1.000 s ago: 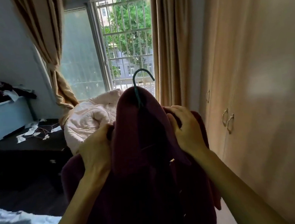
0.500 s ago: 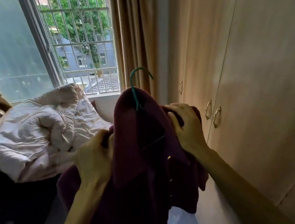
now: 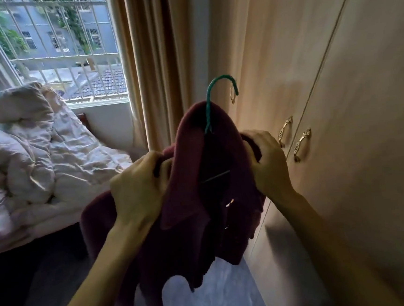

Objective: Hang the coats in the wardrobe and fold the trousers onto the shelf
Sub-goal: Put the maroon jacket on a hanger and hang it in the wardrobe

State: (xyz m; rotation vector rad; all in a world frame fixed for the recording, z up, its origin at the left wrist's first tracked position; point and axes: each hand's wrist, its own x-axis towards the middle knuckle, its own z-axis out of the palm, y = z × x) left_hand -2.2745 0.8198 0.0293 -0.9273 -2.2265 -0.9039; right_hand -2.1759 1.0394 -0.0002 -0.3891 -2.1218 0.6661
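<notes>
A dark maroon coat (image 3: 195,226) hangs on a hanger whose green hook (image 3: 218,95) sticks up above the collar. My left hand (image 3: 138,190) grips the coat's left shoulder and my right hand (image 3: 267,161) grips its right shoulder, holding it up in front of me. The beige wardrobe (image 3: 337,92) fills the right side with its doors closed. Two brass door handles (image 3: 292,137) sit just right of my right hand. No trousers are in view.
A rumpled pale pink quilt (image 3: 33,162) lies heaped on the bed at the left. Behind it are a barred window (image 3: 59,43) and a tan curtain (image 3: 153,59). Grey floor (image 3: 220,295) shows below the coat beside the wardrobe.
The view has swung right and closer to the wardrobe. The coat, still held in both hands, has moved with me towards the closed doors; the desk and storage box have left the view.
</notes>
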